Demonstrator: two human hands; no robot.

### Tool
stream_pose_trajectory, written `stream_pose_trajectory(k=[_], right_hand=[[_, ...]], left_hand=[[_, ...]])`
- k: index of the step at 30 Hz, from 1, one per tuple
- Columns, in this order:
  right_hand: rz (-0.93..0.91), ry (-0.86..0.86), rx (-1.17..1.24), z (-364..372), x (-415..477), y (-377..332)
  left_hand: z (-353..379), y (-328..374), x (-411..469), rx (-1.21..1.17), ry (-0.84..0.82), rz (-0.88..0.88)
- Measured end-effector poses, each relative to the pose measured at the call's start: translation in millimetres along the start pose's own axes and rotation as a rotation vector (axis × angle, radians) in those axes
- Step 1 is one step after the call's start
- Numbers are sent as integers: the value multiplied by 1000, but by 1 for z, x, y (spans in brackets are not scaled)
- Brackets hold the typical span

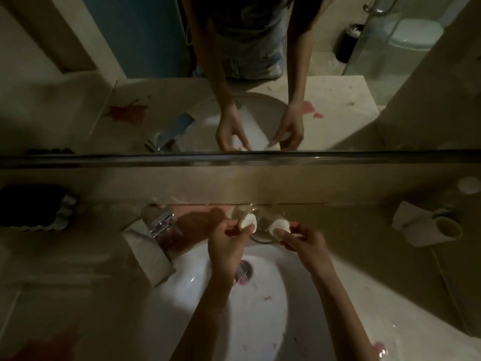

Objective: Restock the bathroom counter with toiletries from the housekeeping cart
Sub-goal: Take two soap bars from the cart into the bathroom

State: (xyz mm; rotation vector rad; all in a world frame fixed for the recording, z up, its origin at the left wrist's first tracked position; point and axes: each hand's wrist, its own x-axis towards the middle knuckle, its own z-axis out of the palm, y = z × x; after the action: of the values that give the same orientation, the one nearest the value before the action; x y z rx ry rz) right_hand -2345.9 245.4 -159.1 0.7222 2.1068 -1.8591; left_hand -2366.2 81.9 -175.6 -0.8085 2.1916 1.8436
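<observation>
Left hand (229,242) pinches round white toiletry (247,221) and right hand (305,241) pinches second white toiletry (279,226), both just behind sink (260,321). They are held level and apart, likely for setting down side by side on counter.

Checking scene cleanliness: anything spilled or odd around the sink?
Yes. A reddish stain marks the counter left of the basin, and pink flecks dot the basin's inside. They look like spilled residue, not toiletries.

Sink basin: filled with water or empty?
Empty: the drain and the white basin show bare, and no stream falls from the faucet.
</observation>
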Motion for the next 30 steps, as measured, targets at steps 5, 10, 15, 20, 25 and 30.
stream_pose_trajectory(k=[5,10,15,20,25,30], right_hand=[[-63,97,-191,-4,45,4],[-105,153,-232,5,59,8],[-156,160,-327,11,59,14],[-188,226,-419,15,59,19],[-194,288,-413,20,59,27],[-188,345,-446,24,61,31]], left_hand=[[30,-6,29,283,59,327],[38,-21,42,489,125,575],[46,-13,44,455,93,536],[45,-12,52,407,-17,566],[41,-13,62,462,-32,582],[41,-15,63,391,-22,570]])
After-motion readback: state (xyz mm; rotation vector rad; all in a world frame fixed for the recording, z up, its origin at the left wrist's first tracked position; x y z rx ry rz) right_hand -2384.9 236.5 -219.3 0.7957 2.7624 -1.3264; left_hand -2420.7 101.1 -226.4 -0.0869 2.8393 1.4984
